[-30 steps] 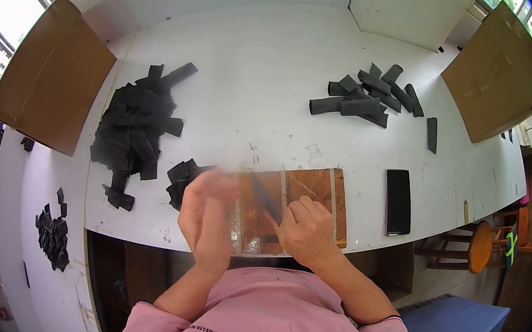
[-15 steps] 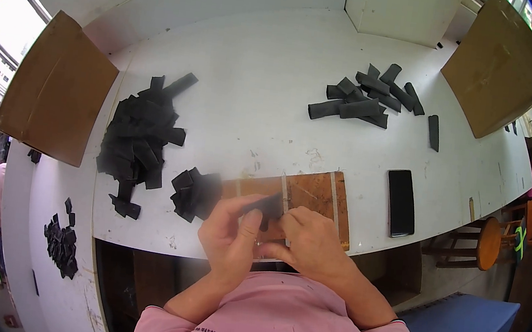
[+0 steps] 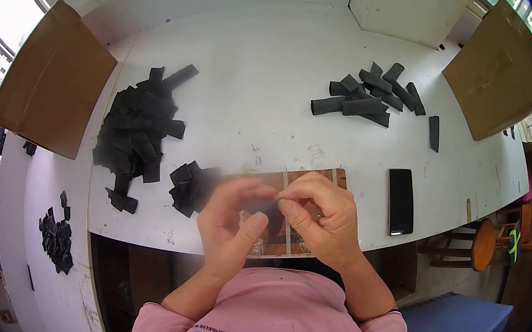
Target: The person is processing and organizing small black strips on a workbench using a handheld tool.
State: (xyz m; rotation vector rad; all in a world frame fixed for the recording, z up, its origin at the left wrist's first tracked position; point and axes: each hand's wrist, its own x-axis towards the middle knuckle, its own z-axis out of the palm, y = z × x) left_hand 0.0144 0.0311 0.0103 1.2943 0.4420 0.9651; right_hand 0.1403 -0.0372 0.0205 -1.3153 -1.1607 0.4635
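- Half a second ago both hands were closed about the dark strip (image 3: 271, 216); now the left hand (image 3: 233, 218) has loosened, its thumb and fingers apart.
- The right hand (image 3: 326, 220) has thumb and forefinger together, clamped, it seems, on the strip's upper edge; blur and shadow make that hard to confirm.
- The strip is between the hands, above the board (image 3: 342, 177), so handling looks midway, with the right hand likely bearing it.
- The heap (image 3: 134, 127) and rolls (image 3: 363, 105) on the desk (image 3: 254, 98) look unchanged.
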